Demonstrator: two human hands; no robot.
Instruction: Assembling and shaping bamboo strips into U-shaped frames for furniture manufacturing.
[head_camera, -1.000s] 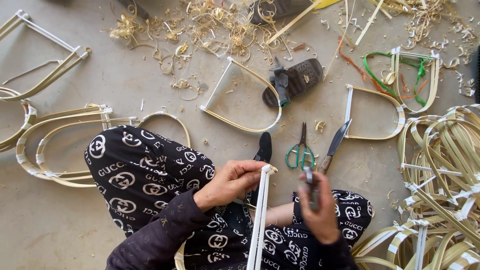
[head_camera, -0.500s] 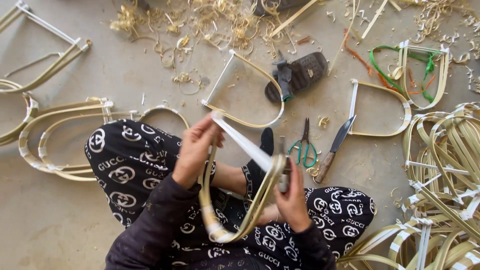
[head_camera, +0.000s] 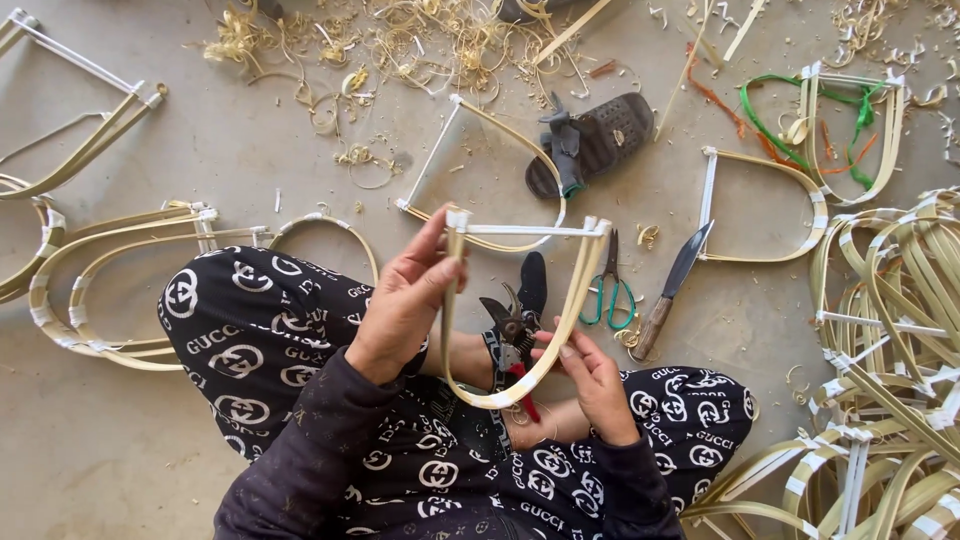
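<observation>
Up close, gripping a U-shaped bamboo frame (head_camera: 520, 300) over the lap.
Left hand (head_camera: 405, 305) closed round the pale left leg near the white-taped corner; right hand (head_camera: 590, 375) pinching the lower right curve between fingertips, thumb on top. Smooth flat strips, straight crossbar at the far end. Dark pruning shears (head_camera: 510, 335) lying beneath; green-handled scissors (head_camera: 605, 290) and wooden-handled knife (head_camera: 670, 290) just right, curly shavings (head_camera: 330, 50) far off on the concrete.
</observation>
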